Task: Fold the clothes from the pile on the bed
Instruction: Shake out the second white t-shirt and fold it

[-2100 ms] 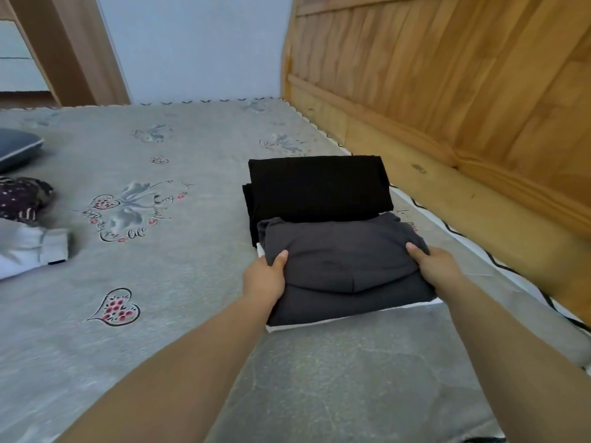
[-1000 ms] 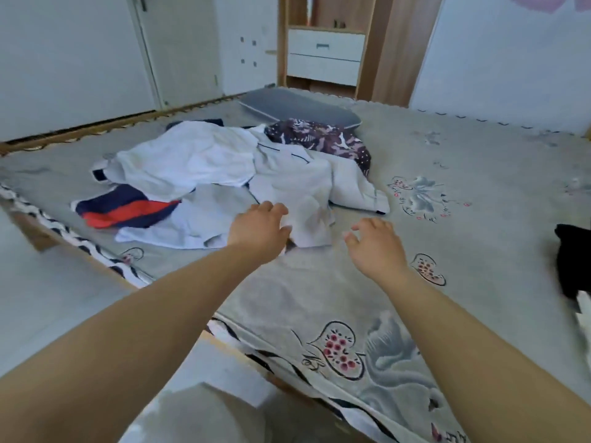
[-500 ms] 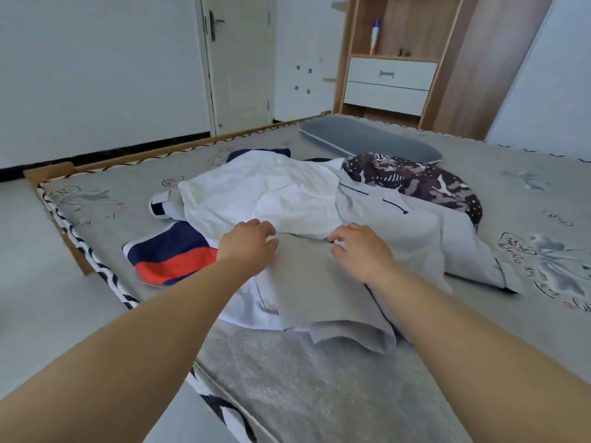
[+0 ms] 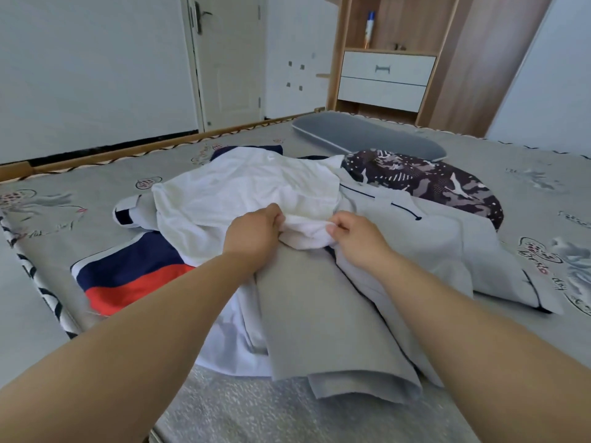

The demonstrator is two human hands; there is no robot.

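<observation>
On the bed [image 4: 527, 148], both hands pinch the near edge of a white shirt [image 4: 246, 190] atop the pile, left hand [image 4: 254, 233] and right hand [image 4: 358, 236] close together, with grey cloth [image 4: 319, 321] below them, a striped garment [image 4: 128, 273] left and a patterned one [image 4: 425, 180] behind right.

A: Cam setup?
B: One head cam, wide-angle, worn by the person. Faces fwd and down across the bed [image 4: 527, 161] toward door [image 4: 230, 59] and shelf unit [image 4: 387, 71].
A: How near?
B: Close; forearms reach in from the bottom edge. No 2nd view to overlap.
</observation>
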